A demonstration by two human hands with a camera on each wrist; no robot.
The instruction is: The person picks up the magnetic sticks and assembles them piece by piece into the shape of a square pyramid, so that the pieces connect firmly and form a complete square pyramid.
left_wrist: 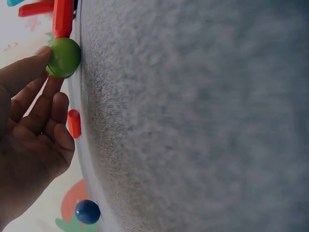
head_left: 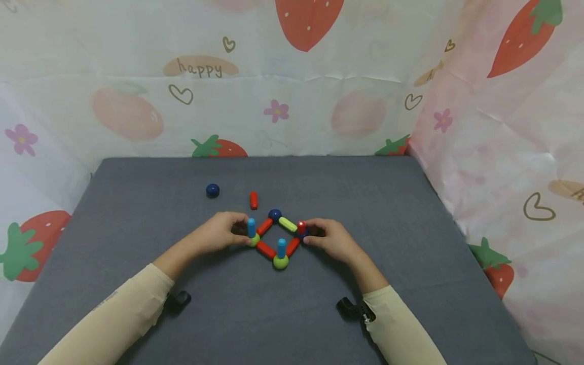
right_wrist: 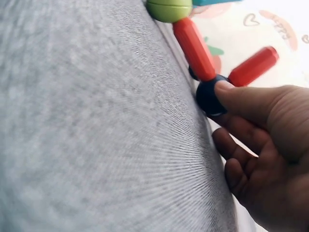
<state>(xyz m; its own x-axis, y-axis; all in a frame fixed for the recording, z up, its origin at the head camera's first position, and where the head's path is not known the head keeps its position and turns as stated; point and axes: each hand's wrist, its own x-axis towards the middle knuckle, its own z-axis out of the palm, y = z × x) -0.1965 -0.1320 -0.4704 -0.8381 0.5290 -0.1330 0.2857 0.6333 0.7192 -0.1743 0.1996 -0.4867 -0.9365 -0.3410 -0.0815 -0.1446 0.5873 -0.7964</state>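
A four-sided frame of toy rods and balls lies on the grey cloth in the head view. Its left corner, a green ball [left_wrist: 65, 57] with an upright blue rod [head_left: 251, 227], is pinched by my left hand [head_left: 225, 231]. At the right corner my right hand [head_left: 333, 241] pinches a dark blue ball [right_wrist: 210, 95] that carries an upright red rod [head_left: 301, 227]. The near corner is another green ball [head_left: 280, 262] with a blue rod [head_left: 281, 247] standing on it. A blue ball [head_left: 275, 215] forms the far corner. Three sides are red rods; one is a yellow-green rod [head_left: 288, 224].
Beyond the frame lie a loose red rod [head_left: 253, 200] and a loose dark blue ball [head_left: 212, 190]. The grey cloth [head_left: 410, 213] covers the table, and printed curtains [head_left: 310, 132] rise behind and at the sides. Black wrist devices [head_left: 350, 309] sit by both sleeves.
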